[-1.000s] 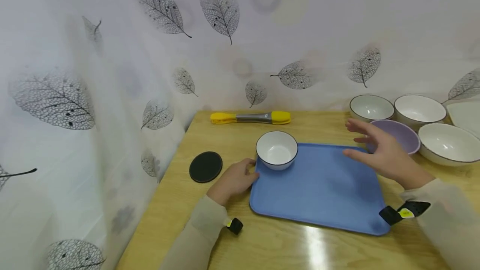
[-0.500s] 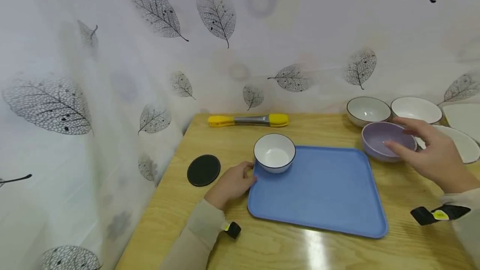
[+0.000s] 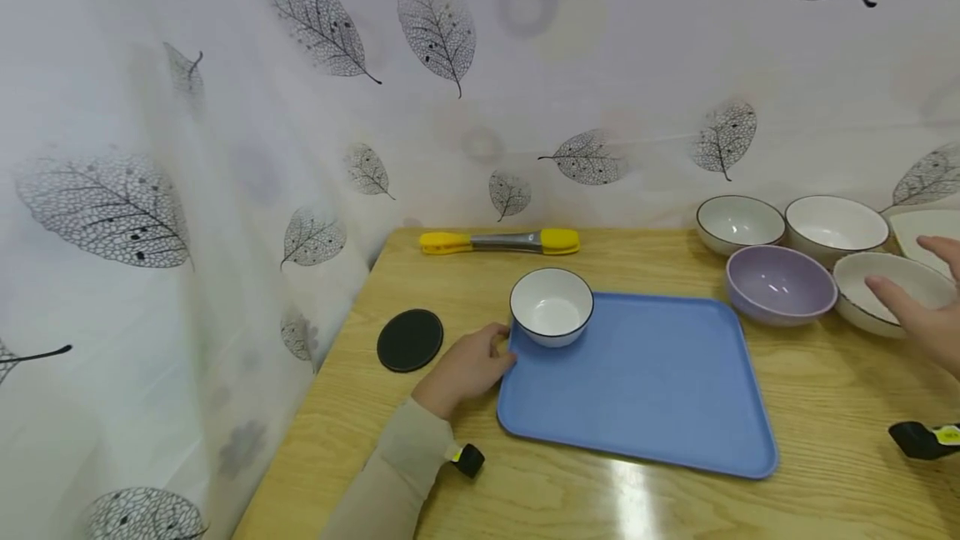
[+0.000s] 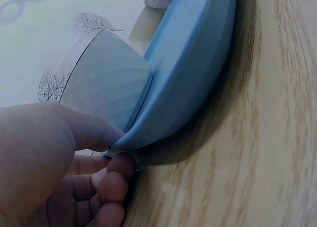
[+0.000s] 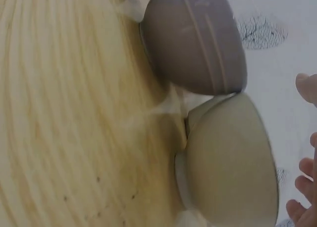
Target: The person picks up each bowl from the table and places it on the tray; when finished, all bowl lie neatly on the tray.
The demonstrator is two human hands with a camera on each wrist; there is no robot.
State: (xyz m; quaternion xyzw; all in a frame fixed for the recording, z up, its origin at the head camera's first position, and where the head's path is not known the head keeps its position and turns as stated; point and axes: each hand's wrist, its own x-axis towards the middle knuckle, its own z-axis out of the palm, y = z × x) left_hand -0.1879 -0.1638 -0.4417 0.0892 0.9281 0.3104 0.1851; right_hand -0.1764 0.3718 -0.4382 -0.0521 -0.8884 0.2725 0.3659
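My left hand (image 3: 465,363) pinches the left edge of a blue tray (image 3: 645,382); in the left wrist view the thumb lies over the rim and the fingers (image 4: 113,186) curl beneath it. A small white bowl with a dark rim (image 3: 551,307) stands in the tray's back left corner, near that hand. At the right edge of the head view, my right hand (image 3: 933,319) has its thumb and fingers spread over a cream bowl (image 3: 861,313), holding nothing. The right wrist view shows its fingertips (image 5: 306,187) beside the same bowl's rim.
A purple bowl (image 3: 780,286) stands right of the tray, touching the cream bowl. Behind are a grey-white bowl (image 3: 738,225), a white bowl (image 3: 836,227) and a pale dish (image 3: 918,227). Yellow-ended tongs (image 3: 500,242) lie at the back; a black round coaster (image 3: 410,340) lies left.
My right hand has moved right, from above the tray's back right corner, past the purple bowl, to the cream bowl. The left hand, tray and small white bowl have stayed put.
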